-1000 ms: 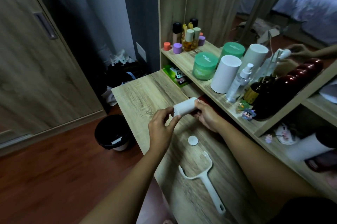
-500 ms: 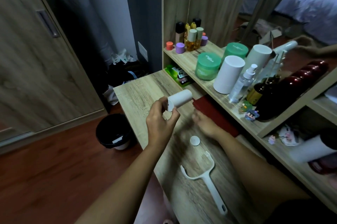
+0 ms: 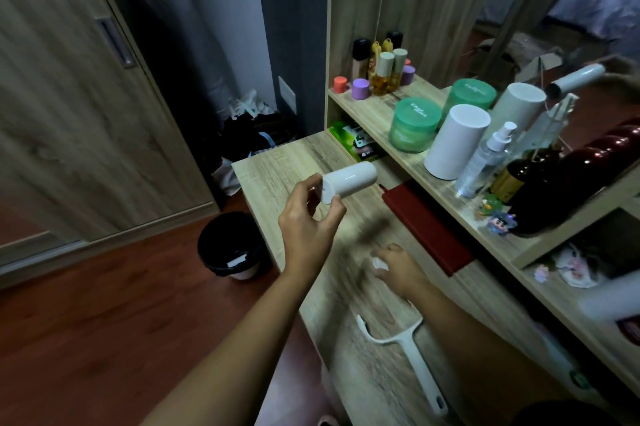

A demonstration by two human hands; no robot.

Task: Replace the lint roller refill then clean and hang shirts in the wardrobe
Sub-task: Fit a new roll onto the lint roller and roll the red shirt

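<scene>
White refill (image 3: 349, 180) in left hand (image 3: 308, 231) overhangs desk edge (image 3: 263, 217).

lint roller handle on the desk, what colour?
White. The lint roller handle lies on the wooden desk, clearest in the head view.

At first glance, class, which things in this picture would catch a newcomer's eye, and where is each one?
The white lint roller refill stands out first, held up over the wooden desk by the left hand. Lower down, the right hand reaches to the desk at a small white cap, with the empty roller handle lying nearer the viewer. On the shelf sit a green jar and a white cylinder.
</scene>
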